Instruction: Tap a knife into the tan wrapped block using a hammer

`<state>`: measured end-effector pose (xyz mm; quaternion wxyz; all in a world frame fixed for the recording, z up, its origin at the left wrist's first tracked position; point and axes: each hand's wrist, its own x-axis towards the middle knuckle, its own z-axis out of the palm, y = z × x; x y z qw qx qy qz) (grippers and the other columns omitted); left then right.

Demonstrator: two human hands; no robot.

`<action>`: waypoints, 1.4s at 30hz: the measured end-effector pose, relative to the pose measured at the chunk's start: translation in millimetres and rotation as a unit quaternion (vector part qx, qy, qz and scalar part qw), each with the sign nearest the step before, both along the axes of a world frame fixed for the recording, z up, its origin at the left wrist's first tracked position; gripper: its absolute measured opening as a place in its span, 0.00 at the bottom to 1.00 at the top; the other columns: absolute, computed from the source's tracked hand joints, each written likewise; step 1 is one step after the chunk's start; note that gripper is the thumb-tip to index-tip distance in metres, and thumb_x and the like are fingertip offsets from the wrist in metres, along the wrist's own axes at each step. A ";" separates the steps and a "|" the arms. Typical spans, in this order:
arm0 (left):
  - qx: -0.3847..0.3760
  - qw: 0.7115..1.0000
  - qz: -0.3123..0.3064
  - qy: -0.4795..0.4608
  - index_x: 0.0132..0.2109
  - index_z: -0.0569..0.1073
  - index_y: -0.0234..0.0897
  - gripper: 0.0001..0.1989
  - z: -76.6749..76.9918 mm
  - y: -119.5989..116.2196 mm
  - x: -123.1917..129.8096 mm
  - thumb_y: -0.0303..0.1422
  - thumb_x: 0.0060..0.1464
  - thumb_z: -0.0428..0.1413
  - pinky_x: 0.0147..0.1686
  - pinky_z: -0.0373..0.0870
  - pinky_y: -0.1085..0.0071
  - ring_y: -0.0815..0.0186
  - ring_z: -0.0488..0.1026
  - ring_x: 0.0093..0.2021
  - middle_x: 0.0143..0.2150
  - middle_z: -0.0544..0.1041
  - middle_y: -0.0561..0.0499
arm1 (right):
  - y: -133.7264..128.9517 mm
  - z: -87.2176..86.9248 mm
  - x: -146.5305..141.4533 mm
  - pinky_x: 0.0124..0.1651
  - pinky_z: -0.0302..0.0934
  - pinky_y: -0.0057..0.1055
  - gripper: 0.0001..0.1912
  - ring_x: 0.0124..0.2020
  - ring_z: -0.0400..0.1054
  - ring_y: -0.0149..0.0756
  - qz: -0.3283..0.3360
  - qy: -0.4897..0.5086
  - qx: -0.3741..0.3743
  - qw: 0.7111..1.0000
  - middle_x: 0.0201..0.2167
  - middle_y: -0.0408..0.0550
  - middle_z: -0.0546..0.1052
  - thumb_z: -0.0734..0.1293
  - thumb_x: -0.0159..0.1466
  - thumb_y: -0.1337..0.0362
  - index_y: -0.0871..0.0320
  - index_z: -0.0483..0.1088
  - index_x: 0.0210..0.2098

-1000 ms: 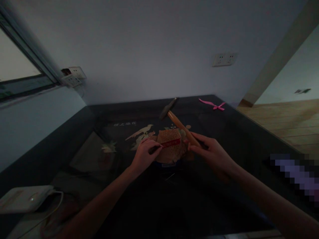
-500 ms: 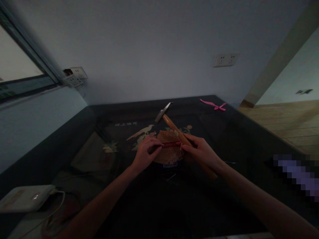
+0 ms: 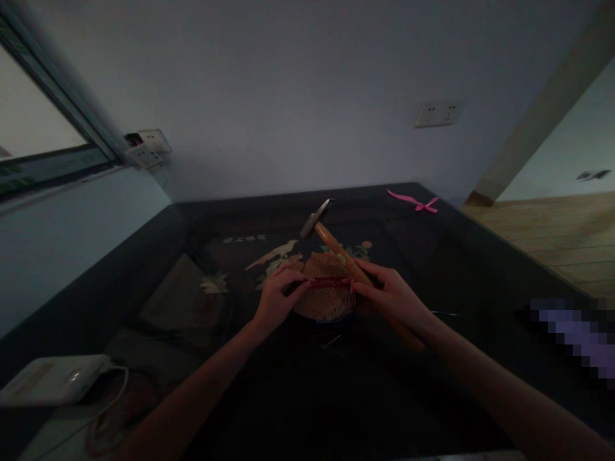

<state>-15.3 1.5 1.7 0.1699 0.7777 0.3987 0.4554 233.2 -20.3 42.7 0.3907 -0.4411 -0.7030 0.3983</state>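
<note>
In the head view, a tan, perforated round piece [image 3: 324,302] lies on the dark tabletop between my hands. A red patterned strip [image 3: 330,282] runs across it. My left hand [image 3: 283,294] pinches the strip's left end between thumb and fingertips. My right hand [image 3: 389,294] is closed around a hammer [image 3: 331,242] with a wooden handle and metal head, which slants up to the left over the tan piece. The right fingertips also reach the strip's right end; how firmly they grip it is hard to see.
Thin metal pins [image 3: 331,341] lie in front of the tan piece, another thin rod [image 3: 444,313] to the right. A pink ribbon [image 3: 418,203] lies at the back right. A white device [image 3: 55,379] with a cable sits at the left. The wall [image 3: 288,115] borders the table's back edge.
The view has shifted very slightly. Both hands keep nearly the same pose on the strip, with the hammer still in the right hand; the strip shows a little straighter between them.
</note>
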 end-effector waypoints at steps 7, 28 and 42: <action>0.002 1.000 0.008 -0.010 0.34 0.78 0.39 0.07 8.3 -10.1 -0.8 0.34 0.57 0.57 0.52 0.72 0.58 0.61 0.79 0.36 0.34 0.82 0.50 | -9.7 2.7 -1.1 0.48 0.68 0.42 0.22 0.45 0.74 0.45 0.025 0.004 -0.021 0.999 0.47 0.48 0.80 0.66 0.61 0.65 0.56 0.71 0.56; 0.003 0.999 0.039 -0.029 0.31 0.78 0.40 0.10 -11.9 -8.7 -10.1 0.39 0.56 0.59 0.55 0.69 0.55 0.65 0.78 0.31 0.31 0.82 0.53 | -7.8 -4.3 -4.5 0.54 0.64 0.47 0.23 0.51 0.72 0.47 0.032 -0.013 -0.011 0.999 0.49 0.48 0.79 0.66 0.61 0.65 0.56 0.71 0.56; 0.036 0.998 0.043 -0.034 0.31 0.78 0.40 0.09 -11.1 -11.2 -6.7 0.38 0.57 0.58 0.53 0.70 0.55 0.65 0.78 0.29 0.30 0.82 0.54 | -8.6 -7.3 -4.3 0.51 0.65 0.45 0.22 0.47 0.74 0.47 0.030 -0.035 -0.010 0.999 0.47 0.50 0.80 0.66 0.61 0.65 0.58 0.71 0.55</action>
